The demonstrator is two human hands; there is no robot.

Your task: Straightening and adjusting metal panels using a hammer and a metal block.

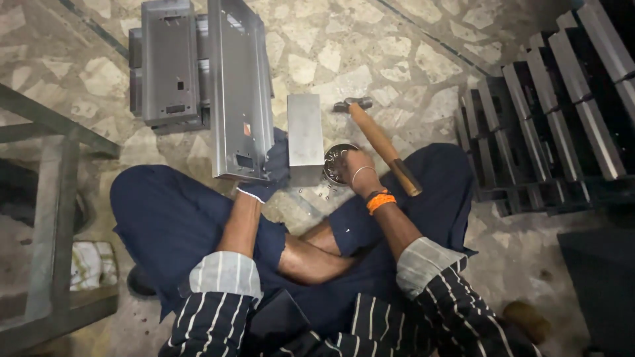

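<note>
I sit cross-legged on a stone floor. My left hand [270, 170], in a dark glove, grips the lower edge of a long grey sheet-metal channel [239, 86] that stands tilted upright. My right hand [355, 169] is bare, with bangles at the wrist, and reaches into a small round tin [333, 162] holding several small metal pieces; whether it has picked one up is hidden. A grey rectangular metal block [305, 132] stands between the two hands. A hammer [378, 140] with a wooden handle lies just right of the tin, its head pointing away from me.
More grey metal channels [169, 63] lie stacked on the floor at the upper left. Rows of dark metal parts [549, 119] are piled on the right. A metal frame [53, 198] stands at the left, with a cloth [92, 264] beside it.
</note>
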